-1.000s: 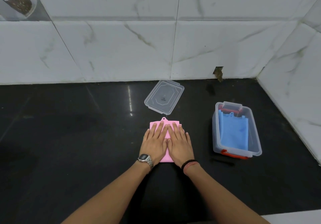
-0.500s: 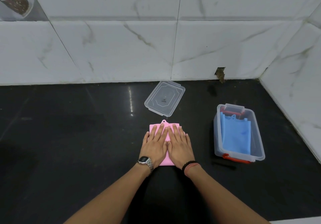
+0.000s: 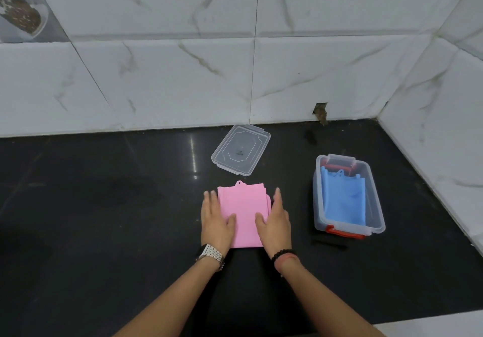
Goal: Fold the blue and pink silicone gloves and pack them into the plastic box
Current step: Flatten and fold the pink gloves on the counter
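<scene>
Hands (image 3: 218,219) (both) apart — glove (image 3: 244,215) uncovered

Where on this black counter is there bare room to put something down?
The widest bare stretch of the counter lies left of the pink glove and the lid. A narrower strip runs between the right hand and the plastic box. The box holds the blue glove; the middle is crowded by both hands.

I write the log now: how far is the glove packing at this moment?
Done: the blue glove lies inside the plastic box. In hand: the folded pink glove is on the counter, left hand and right hand at its sides. Left: putting it in the box; the lid lies apart.
</scene>
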